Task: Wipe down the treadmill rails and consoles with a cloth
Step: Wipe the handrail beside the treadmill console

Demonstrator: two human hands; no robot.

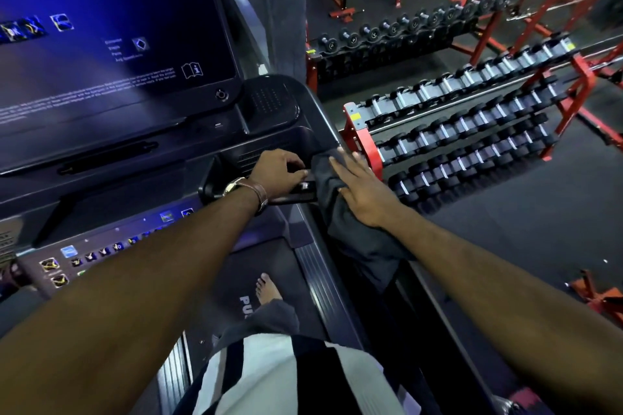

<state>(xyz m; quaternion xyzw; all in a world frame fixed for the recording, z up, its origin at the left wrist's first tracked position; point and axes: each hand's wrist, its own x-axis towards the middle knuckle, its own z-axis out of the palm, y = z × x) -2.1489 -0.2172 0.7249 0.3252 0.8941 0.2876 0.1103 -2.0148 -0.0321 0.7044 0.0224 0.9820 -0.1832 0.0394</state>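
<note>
Right hand [362, 190] flat, pressing the cloth [340, 226] on the rail [327, 123]. Left hand [278, 175] curls round a handle [292, 195]; dumbbell rack [363, 133] stands close beside.

1. Treadmill right rail [328, 126]: dark cloth [340, 212] draped over it, hanging off the outer side.
2. Treadmill belt [232, 266]: one bare foot [268, 290] on it.
3. Gym floor [505, 229]: red dumbbell racks [472, 118] near the treadmill.
</note>
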